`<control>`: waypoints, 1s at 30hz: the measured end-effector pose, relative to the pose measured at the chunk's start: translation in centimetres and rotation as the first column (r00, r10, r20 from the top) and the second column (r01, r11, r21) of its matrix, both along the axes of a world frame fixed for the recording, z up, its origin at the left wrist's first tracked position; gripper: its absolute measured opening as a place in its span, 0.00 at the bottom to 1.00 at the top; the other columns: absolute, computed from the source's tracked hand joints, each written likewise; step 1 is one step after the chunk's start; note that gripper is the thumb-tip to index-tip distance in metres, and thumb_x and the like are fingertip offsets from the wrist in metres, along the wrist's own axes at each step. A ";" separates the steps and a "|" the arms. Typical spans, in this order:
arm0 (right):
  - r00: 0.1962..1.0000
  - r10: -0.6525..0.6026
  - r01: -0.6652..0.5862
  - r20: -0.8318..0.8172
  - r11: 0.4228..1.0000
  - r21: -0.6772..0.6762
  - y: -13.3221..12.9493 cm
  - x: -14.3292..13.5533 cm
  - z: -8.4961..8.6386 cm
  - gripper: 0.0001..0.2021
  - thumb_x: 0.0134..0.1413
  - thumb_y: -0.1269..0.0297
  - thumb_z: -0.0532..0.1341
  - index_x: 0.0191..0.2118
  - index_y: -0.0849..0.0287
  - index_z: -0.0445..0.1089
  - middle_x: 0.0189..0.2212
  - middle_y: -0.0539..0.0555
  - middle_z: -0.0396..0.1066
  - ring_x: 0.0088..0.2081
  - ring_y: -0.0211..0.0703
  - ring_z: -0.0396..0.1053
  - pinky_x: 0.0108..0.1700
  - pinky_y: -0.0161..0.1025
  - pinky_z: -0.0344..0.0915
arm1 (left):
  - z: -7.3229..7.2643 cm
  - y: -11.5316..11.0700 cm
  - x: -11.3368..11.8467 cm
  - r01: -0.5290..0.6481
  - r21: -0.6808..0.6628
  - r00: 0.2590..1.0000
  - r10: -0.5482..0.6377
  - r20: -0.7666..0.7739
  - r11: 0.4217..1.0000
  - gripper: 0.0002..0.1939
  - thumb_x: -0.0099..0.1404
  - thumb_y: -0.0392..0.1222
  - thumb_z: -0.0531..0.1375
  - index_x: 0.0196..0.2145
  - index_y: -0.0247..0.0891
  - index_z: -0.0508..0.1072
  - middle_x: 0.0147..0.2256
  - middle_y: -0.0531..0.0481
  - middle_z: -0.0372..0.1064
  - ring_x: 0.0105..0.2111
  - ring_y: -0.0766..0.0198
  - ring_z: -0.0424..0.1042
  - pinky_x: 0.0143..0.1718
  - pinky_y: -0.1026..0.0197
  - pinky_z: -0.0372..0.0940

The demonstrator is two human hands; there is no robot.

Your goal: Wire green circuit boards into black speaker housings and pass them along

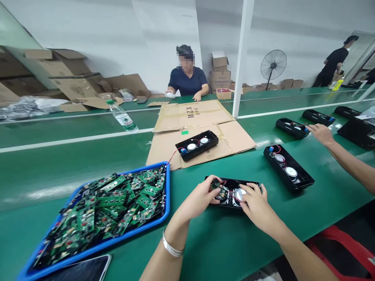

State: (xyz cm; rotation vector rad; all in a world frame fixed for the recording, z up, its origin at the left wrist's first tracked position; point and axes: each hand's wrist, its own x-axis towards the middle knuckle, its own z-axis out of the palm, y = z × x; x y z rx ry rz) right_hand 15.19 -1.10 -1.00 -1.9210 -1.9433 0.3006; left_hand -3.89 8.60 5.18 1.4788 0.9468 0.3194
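Directly before me on the green bench lies a black speaker housing (231, 183) with two round speakers in it. My left hand (203, 195) pinches a small green circuit board (216, 183) over the housing's left end. Red wires run from that board toward the speakers. Over the right speaker (240, 194) my right hand (258, 201) is bent, its fingertips on or close to the speaker's rim; whether they grip a wire there is hidden. Left of my hands stands a blue tray (167, 191) heaped with green circuit boards (114, 201).
Another open housing (197, 145) rests on flattened cardboard (166, 154); one more (288, 168) lies to the right. A co-worker's hand (320, 134) touches a farther housing (290, 127). A phone-like device (84, 269), a water bottle (124, 119) and a white post (241, 58) are also here.
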 end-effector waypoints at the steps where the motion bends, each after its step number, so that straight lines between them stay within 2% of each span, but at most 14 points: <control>1: 0.997 -0.045 0.046 -0.070 0.999 0.017 0.5 -0.1 0.2 0.12 0.56 0.68 0.49 0.30 0.62 0.69 0.51 0.52 0.63 0.54 0.49 0.54 0.58 0.62 0.44 | -0.1 0.0 0.0 0.000 -0.005 1.000 0.000 0.003 1.000 0.14 0.61 0.44 0.54 0.44 0.37 0.61 0.35 0.50 0.61 0.33 0.67 0.63 0.37 0.57 0.72; 3: 0.970 -0.113 0.122 -0.218 0.992 0.031 1.7 -0.3 0.4 0.11 0.55 0.67 0.51 0.30 0.63 0.68 0.45 0.56 0.66 0.49 0.47 0.58 0.54 0.54 0.53 | -0.3 0.0 0.1 -0.009 -0.008 1.000 0.009 0.019 1.000 0.13 0.62 0.44 0.54 0.44 0.37 0.61 0.34 0.51 0.61 0.33 0.67 0.63 0.37 0.57 0.72; 5: 0.937 -0.121 0.135 -0.328 0.991 0.020 2.7 -0.8 0.3 0.11 0.56 0.65 0.51 0.31 0.63 0.67 0.38 0.57 0.67 0.42 0.43 0.61 0.47 0.44 0.59 | -0.5 0.1 0.2 -0.032 0.000 0.999 0.032 0.024 0.999 0.13 0.62 0.43 0.54 0.43 0.37 0.61 0.33 0.51 0.61 0.33 0.68 0.63 0.37 0.58 0.72; 8: 0.901 -0.079 0.091 -0.427 0.996 0.007 3.6 -1.6 -0.2 0.11 0.56 0.63 0.51 0.32 0.63 0.67 0.32 0.53 0.67 0.34 0.33 0.63 0.38 0.32 0.61 | -0.6 0.4 0.2 -0.064 0.010 0.998 0.063 0.028 0.998 0.13 0.62 0.43 0.54 0.43 0.37 0.61 0.33 0.52 0.60 0.32 0.69 0.63 0.38 0.58 0.72; 11: 0.848 -0.047 0.047 -0.528 0.999 -0.014 3.7 -2.1 -0.5 0.12 0.57 0.60 0.51 0.33 0.62 0.67 0.31 0.50 0.68 0.30 0.28 0.64 0.33 0.26 0.59 | -0.5 0.6 0.0 -0.084 0.012 0.996 0.083 0.029 0.996 0.12 0.62 0.43 0.54 0.43 0.37 0.61 0.33 0.52 0.61 0.32 0.70 0.63 0.37 0.59 0.72; 17: 0.763 -0.107 0.063 -0.638 0.994 -0.090 3.3 -2.1 -0.4 0.12 0.53 0.58 0.55 0.34 0.63 0.66 0.30 0.51 0.68 0.31 0.28 0.63 0.34 0.25 0.59 | -0.1 0.6 -0.1 -0.078 0.026 0.997 0.078 -0.001 0.997 0.10 0.62 0.41 0.54 0.42 0.38 0.62 0.30 0.53 0.61 0.31 0.70 0.64 0.36 0.61 0.72; 23: 0.631 -0.234 0.089 -0.739 0.969 -0.231 3.1 -2.0 -0.8 0.15 0.47 0.55 0.61 0.34 0.65 0.66 0.24 0.51 0.67 0.23 0.30 0.64 0.27 0.26 0.60 | 0.2 0.4 0.2 -0.066 -0.046 0.996 0.064 -0.054 0.997 0.11 0.64 0.38 0.52 0.45 0.37 0.62 0.29 0.50 0.67 0.33 0.63 0.74 0.35 0.61 0.72; 27: 0.548 -0.244 0.061 -0.800 0.965 -0.253 3.1 -1.7 -1.1 0.18 0.45 0.53 0.62 0.34 0.65 0.66 0.30 0.55 0.70 0.30 0.34 0.70 0.34 0.29 0.66 | 0.3 0.4 0.2 -0.069 -0.044 0.996 0.067 -0.055 0.997 0.11 0.64 0.38 0.53 0.45 0.37 0.62 0.29 0.49 0.68 0.34 0.61 0.75 0.34 0.61 0.72; 30: 0.523 -0.215 0.014 -0.825 0.970 -0.244 3.2 -1.6 -1.2 0.18 0.44 0.54 0.62 0.35 0.65 0.68 0.35 0.57 0.70 0.35 0.35 0.70 0.39 0.31 0.68 | 0.2 0.5 0.0 -0.061 -0.033 0.997 0.059 -0.055 0.998 0.11 0.64 0.39 0.53 0.44 0.38 0.62 0.29 0.49 0.68 0.34 0.61 0.75 0.35 0.61 0.72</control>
